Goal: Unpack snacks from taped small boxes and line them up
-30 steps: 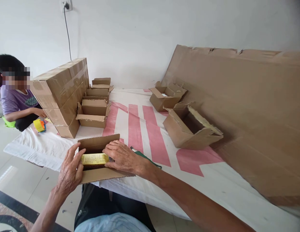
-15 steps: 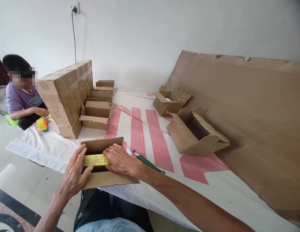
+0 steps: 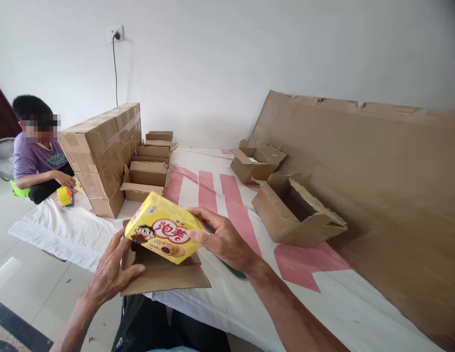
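A yellow snack box [image 3: 167, 229] with red and white lettering and a cartoon figure is tilted above an open cardboard box [image 3: 165, 279]. My right hand [image 3: 222, 239] grips its right end, thumb on the printed face and fingers behind. At the left end of the cardboard box, my left hand [image 3: 115, 269] holds the wall, its thumb lying over the near flap. The yellow box hides most of the cardboard box's inside. Part of a green-handled tool [image 3: 235, 271] shows beneath my right wrist; the rest is covered.
Taped cartons [image 3: 102, 161] are stacked at the left, beside several open boxes [image 3: 145, 178]. Two more open boxes, one nearer [image 3: 297, 210] and one farther [image 3: 257, 164], stand right. A large cardboard sheet [image 3: 377, 195] leans on the wall. A person [image 3: 40, 151] sits left near a tape roll [image 3: 65, 196].
The yellow box has come up out of the cardboard box in my right hand and turned its printed face toward me. My left hand stays at the cardboard box. The view has tilted slightly up.
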{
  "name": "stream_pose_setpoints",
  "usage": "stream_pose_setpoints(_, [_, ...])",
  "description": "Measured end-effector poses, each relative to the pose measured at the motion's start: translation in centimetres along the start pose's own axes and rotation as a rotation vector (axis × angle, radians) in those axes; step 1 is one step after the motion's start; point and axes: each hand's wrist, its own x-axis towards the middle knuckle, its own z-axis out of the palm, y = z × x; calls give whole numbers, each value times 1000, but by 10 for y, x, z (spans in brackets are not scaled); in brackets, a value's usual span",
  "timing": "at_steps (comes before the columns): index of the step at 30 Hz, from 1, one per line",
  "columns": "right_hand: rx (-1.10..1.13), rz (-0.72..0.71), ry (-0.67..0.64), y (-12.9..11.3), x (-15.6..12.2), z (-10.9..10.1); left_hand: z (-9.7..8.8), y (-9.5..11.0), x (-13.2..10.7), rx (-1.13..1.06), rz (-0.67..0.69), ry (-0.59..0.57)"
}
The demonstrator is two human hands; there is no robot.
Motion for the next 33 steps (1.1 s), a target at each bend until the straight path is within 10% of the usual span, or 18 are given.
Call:
stream_pose_setpoints(7, [331, 144, 198, 20, 10, 8, -13, 6, 13, 153, 122, -106])
stream_pose_setpoints(16, [429, 78, 168, 31, 21, 7, -40, 24, 51, -142, -9, 299])
stream_pose_setpoints(23, [356, -22, 157, 27, 53, -2, -46, 35, 91, -875, -44, -42])
stream_pose_setpoints(29, [363, -231, 162, 29, 84, 1, -37, 31, 135, -927, -19, 318])
stream_pose_setpoints(33, [312, -279, 198, 44, 110, 5, -33, 20, 163, -917, 38, 240])
